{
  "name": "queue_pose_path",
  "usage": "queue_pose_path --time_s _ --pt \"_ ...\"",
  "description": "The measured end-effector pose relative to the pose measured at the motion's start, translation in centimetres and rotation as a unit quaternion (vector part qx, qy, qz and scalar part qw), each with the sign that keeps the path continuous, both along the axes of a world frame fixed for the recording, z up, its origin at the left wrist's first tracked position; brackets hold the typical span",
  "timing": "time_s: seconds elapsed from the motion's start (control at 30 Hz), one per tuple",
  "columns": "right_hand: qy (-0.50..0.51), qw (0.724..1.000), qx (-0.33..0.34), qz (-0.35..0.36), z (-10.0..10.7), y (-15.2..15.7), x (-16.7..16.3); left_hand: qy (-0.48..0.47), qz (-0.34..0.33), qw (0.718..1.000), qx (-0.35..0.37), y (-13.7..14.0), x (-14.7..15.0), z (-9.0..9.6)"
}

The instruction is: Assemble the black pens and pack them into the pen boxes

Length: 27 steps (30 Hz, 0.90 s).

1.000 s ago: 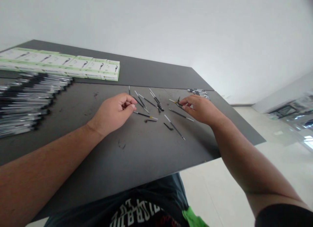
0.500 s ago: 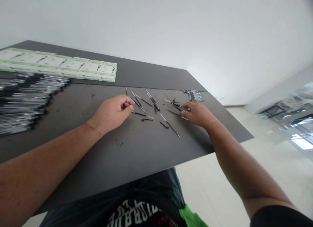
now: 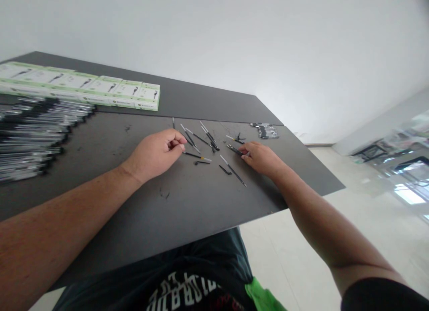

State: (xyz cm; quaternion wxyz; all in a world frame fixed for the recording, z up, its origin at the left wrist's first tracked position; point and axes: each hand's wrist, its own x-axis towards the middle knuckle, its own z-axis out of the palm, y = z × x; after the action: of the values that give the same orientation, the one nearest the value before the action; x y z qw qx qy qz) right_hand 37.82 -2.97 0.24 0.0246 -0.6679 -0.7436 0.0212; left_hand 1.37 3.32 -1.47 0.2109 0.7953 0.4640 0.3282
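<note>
My right hand [image 3: 263,158] is closed on dark pen refills [image 3: 235,150], whose pointed metal tips stick out to the left just over the table. To the left, my left hand [image 3: 159,152] has its fingers curled and thumb against them; whatever may be inside is hidden. Beside its thumb lies a black refill with a yellow band [image 3: 197,156]. Between the hands several more refills are scattered, among them one with a clear end [image 3: 233,171]. Small black pen clips [image 3: 225,170] lie near them, one more close to a yellow-banded refill [image 3: 236,140] behind my right hand.
A large pile of clear pens with black parts [image 3: 30,141] covers the left of the grey table [image 3: 187,203]. Behind it stands a row of white and green boxes [image 3: 147,96]. A small group of clear pen parts [image 3: 267,131] lies at the right back near the table's edge.
My right hand has moved left and closed on the refills that lay beside it, swinging their tips a little. My left hand stays nearly where it was.
</note>
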Motion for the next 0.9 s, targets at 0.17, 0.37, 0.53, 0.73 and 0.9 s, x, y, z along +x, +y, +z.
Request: queue_pose_path --time_s 0.17,0.37,0.53,0.73,0.9 --pt "0.016 1.000 0.012 0.011 -0.2 -0.1 0.0 0.005 -0.003 1.000 0.004 0.0 0.2 0.0" --pt "0.034 0.999 0.032 0.003 0.2 -0.8 -0.1 0.016 -0.007 1.000 0.001 -0.1 0.1 0.2" --pt "0.071 0.996 0.045 0.026 1.2 -3.3 -1.6 0.015 -0.008 1.000 -0.002 -0.1 0.1 0.1" --pt "0.076 0.995 -0.020 0.054 1.6 -6.8 -3.7 0.014 -0.012 1.000 -0.007 -0.2 0.2 0.1" --pt "0.038 0.998 -0.030 0.026 1.0 -7.8 -3.6 0.017 -0.017 1.000 -0.010 -0.4 0.3 0.4"
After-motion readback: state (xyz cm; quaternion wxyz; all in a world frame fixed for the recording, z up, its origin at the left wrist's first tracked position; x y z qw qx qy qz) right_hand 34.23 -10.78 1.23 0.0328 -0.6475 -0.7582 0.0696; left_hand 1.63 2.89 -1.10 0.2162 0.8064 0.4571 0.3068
